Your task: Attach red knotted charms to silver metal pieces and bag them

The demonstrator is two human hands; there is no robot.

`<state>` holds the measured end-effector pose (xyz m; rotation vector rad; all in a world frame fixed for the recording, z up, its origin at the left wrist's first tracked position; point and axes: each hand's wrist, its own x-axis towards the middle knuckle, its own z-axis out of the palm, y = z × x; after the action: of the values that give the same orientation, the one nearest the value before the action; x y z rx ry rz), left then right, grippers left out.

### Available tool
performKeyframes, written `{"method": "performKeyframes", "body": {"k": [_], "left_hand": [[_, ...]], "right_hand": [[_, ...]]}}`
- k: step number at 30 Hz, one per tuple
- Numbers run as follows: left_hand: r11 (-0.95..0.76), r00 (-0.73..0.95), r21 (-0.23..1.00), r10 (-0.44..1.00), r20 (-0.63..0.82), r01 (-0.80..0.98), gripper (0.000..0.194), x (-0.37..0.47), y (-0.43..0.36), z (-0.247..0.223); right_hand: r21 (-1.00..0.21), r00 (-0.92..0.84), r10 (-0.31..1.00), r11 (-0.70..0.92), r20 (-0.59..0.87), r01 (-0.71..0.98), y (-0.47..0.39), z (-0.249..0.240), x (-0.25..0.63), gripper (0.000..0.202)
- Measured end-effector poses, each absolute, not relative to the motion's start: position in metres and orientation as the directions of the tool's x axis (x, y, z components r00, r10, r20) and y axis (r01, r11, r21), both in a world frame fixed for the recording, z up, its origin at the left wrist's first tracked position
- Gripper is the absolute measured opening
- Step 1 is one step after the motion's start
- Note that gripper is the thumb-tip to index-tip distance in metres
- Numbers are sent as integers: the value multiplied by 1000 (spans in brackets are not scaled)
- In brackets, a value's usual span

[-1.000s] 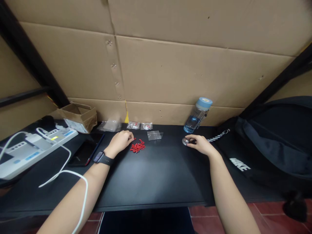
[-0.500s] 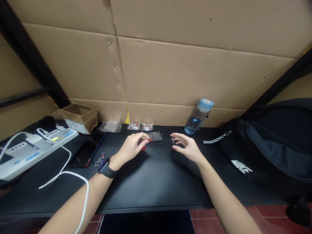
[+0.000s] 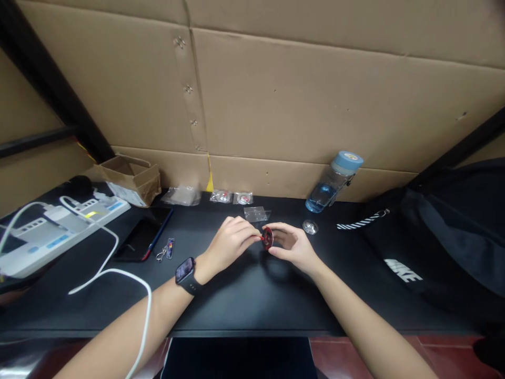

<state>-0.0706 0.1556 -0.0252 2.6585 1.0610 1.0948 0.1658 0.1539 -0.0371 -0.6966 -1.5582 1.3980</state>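
Centrally, above a black table (image 3: 252,310), a round red disc was held nearly upright between two hands. Its edge was gripped in the curved fingers of the right hand (image 3: 294,245); by the left hand (image 3: 231,239), in a narrow pinch, a tiny red piece (image 3: 261,238) was held at the disc's face. Whether it was attached could not be told. Probably, steadiness was best served by a firm rim grip, precision by a light pinch.

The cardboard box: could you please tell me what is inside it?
The cardboard box shows only its upper inner walls; the near side covers the bottom, so any contents are hidden.
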Motion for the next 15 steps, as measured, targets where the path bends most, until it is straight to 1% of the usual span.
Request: {"method": "performKeyframes", "body": {"k": [7,15], "left_hand": [[-696,440,147,587,680,703,12,-58,142,-25],[-673,429,117,585,688,730,10,-56,140,-28]], "right_hand": [[-967,-439,863,206,251,-149,151,-38,163,56],[-965,-438,860,236,263,-117,149,-40,161,56]]}}
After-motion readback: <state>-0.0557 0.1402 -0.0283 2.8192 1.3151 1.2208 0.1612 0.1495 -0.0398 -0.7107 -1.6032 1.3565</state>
